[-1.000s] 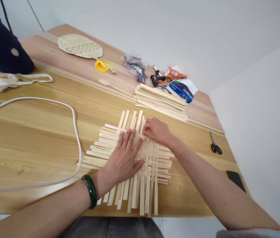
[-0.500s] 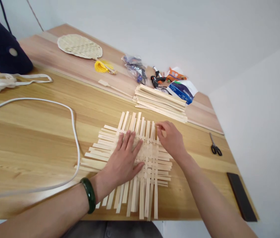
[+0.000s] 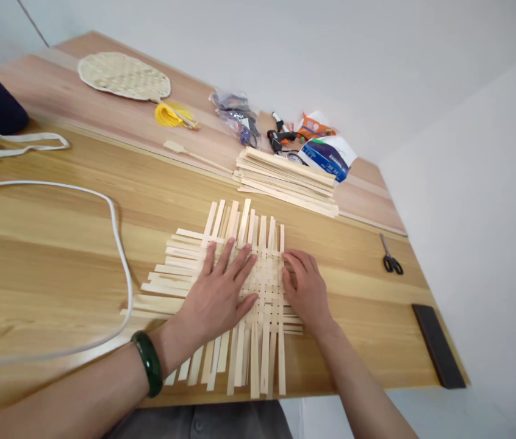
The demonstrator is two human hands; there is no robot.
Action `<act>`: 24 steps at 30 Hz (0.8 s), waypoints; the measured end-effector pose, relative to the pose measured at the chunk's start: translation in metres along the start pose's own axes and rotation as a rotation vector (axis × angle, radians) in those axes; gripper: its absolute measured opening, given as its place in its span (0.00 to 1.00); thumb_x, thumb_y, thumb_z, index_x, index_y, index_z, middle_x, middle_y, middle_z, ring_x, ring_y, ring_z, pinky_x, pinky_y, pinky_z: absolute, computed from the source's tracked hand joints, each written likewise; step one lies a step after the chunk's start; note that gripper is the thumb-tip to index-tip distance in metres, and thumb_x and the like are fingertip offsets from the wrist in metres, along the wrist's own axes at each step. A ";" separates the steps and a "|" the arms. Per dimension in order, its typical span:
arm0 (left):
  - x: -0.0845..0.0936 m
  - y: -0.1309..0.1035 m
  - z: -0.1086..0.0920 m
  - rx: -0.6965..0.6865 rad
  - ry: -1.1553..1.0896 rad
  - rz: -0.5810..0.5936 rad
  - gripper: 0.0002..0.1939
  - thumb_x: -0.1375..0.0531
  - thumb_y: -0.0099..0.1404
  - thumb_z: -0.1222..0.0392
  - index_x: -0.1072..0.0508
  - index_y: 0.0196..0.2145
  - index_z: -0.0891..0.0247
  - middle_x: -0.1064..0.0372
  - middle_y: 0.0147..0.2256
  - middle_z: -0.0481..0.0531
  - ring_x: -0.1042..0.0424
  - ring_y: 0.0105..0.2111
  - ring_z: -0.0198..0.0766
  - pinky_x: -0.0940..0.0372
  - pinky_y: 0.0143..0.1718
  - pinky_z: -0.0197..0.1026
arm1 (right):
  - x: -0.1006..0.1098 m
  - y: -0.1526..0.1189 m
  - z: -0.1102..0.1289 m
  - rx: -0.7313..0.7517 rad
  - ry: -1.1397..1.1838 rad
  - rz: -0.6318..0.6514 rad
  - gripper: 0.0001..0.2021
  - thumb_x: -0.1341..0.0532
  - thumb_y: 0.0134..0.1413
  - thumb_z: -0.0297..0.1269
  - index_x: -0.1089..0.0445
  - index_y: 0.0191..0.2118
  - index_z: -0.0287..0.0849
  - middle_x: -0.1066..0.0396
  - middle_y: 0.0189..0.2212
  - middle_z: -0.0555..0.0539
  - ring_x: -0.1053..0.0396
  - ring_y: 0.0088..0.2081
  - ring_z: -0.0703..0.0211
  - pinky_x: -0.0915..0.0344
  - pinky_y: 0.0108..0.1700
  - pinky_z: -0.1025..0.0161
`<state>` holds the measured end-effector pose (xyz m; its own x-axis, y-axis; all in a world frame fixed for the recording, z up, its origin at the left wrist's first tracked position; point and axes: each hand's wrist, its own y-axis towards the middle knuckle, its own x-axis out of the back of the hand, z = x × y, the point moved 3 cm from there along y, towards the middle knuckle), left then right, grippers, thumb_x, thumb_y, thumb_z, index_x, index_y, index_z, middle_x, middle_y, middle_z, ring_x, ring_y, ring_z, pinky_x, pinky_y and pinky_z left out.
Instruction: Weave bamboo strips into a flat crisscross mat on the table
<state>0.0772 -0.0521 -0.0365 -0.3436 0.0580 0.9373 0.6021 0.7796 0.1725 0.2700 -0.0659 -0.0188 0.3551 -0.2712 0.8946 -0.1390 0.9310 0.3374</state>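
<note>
A loosely woven mat of pale, flat wooden strips point(image 3: 265, 280) lies on the table in front of me, its strip ends sticking out on every side. Spread flat over its middle left part is my left hand point(image 3: 221, 280), open and pressing down. At the mat's right edge, my right hand point(image 3: 306, 286) has its fingers bent, the fingertips and thumb touching the outermost upright strip point(image 3: 282, 353). A gap shows between that thumb and forefinger, so the hand looks open. Both palms hide some of the weave beneath them.
A stack of loose strips point(image 3: 290, 183) lies behind the mat. Farther back are a woven fan point(image 3: 125, 76) with a yellow tassel point(image 3: 171, 114), a glue gun point(image 3: 280, 139) and bags. Scissors point(image 3: 391, 262) and a black bar point(image 3: 438, 346) lie right; a white cable point(image 3: 118, 244) curves left.
My right hand has come down from the mat's upper right corner to the middle of its right edge. My left hand stays flat on the weave. The camera view has shifted slightly.
</note>
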 end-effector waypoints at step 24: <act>-0.005 0.021 -0.001 -0.039 -0.052 -0.053 0.33 0.48 0.70 0.48 0.45 0.66 0.69 0.43 0.65 0.61 0.56 0.69 0.56 0.58 0.68 0.61 | -0.025 0.007 0.026 -0.055 -0.076 -0.152 0.18 0.52 0.64 0.28 0.32 0.54 0.38 0.29 0.48 0.38 0.37 0.53 0.49 0.38 0.59 0.47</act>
<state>0.0921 -0.0369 -0.0378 -0.4122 0.0509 0.9097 0.6097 0.7573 0.2339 0.2359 -0.0587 -0.0309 0.2969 -0.4258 0.8548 -0.0379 0.8892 0.4560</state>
